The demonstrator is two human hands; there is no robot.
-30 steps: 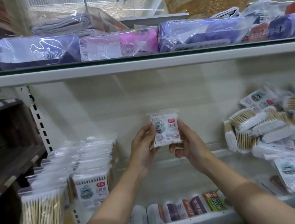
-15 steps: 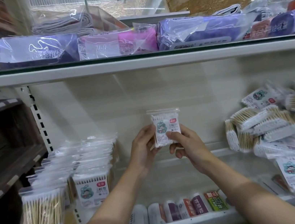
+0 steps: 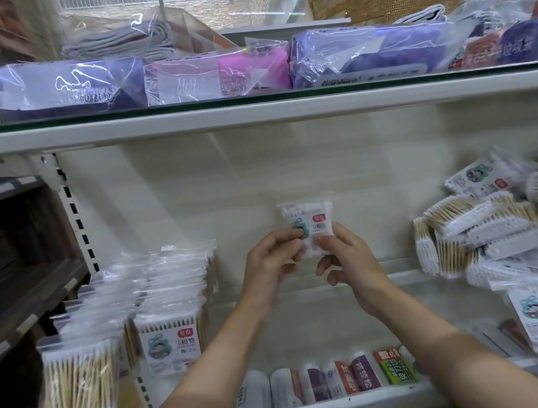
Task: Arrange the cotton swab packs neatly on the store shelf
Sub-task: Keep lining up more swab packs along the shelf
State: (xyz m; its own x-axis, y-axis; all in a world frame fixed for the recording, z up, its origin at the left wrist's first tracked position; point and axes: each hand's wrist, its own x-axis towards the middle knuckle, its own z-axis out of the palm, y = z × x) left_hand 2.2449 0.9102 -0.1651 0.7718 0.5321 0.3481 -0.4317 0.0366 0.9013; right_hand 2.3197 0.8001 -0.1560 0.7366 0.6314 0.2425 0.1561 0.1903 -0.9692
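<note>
A small clear cotton swab pack [image 3: 311,220] with a red and green label is held up in front of the shelf's back wall. My left hand [image 3: 271,267] pinches its lower left edge and my right hand [image 3: 345,262] pinches its lower right edge. On the left of the shelf [image 3: 309,302] stand two tidy rows of upright swab packs [image 3: 166,322]. On the right lies a loose, jumbled heap of swab packs [image 3: 507,239].
The shelf above [image 3: 247,111] carries purple and pink bagged goods [image 3: 215,76]. Below the front edge, a row of small rolls [image 3: 324,383] lies on a lower shelf. A dark wooden rack [image 3: 11,274] stands at the left. A bare stretch of shelf lies between rows and heap.
Both hands turned the pack slightly and shifted their hold lower on it; the pack now tilts a little, still in the same place before the back wall.
</note>
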